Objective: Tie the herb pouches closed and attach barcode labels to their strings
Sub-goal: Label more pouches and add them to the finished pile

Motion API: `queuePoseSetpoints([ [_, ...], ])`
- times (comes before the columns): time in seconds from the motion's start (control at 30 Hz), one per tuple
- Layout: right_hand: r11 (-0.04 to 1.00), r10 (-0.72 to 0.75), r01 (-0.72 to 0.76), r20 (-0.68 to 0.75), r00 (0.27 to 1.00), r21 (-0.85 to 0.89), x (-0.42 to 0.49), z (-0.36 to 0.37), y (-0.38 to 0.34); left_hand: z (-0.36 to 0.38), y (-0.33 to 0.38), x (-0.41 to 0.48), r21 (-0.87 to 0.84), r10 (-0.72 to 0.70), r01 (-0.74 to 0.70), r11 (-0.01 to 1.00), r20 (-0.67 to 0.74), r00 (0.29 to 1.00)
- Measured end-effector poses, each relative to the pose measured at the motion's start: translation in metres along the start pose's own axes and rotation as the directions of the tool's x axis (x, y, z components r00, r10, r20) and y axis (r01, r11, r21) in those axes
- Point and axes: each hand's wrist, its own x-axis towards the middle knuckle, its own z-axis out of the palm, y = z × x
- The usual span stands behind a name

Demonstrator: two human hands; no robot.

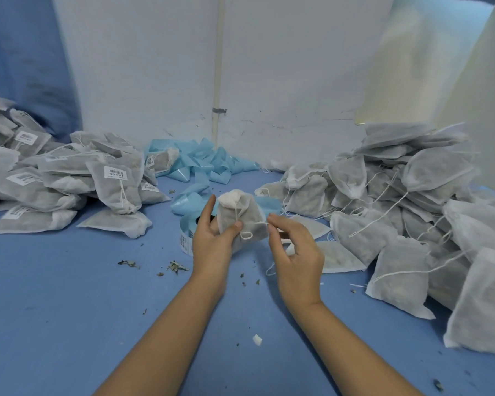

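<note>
Blue worktop point(55, 281). Right: heap of unlabelled grey mesh pouches point(412, 210). Left: heap of labelled grey pouches point(69, 178), white barcode stickers, print too small to read. Centre: small grey herb pouch with gathered white neck point(240, 215), above worktop, gripped by left hand point(212, 244), thumb on front. Right hand point(295, 252) fingers pinch thin white drawstring point(257, 224), looped, just beside pouch.

Both bare arms are reaching forward. The left hand point(212, 241) is holding a pouch point(242, 217), thumb on its front. The right hand point(296, 252) is pinching the string point(257, 223) with thumb and finger.
</note>
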Motion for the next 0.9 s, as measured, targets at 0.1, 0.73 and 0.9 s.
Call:
queuePoseSetpoints([
  [0.1,0.988,-0.146,0.148,0.048,0.988,-0.041,-0.002,0.002,0.001,0.002,-0.002,0.002,-0.073,-0.041,0.040,0.997,-0.012,0.999],
  [0.73,0.863,-0.365,0.412,0.202,0.909,-0.292,-0.003,0.004,0.007,0.013,0.011,-0.005,-0.101,-0.008,-0.010,0.995,-0.176,0.984],
  [0.9,0.821,-0.389,0.450,0.232,0.891,-0.350,-0.002,0.004,0.009,0.013,0.012,-0.005,-0.105,-0.019,-0.002,0.994,-0.191,0.981],
])
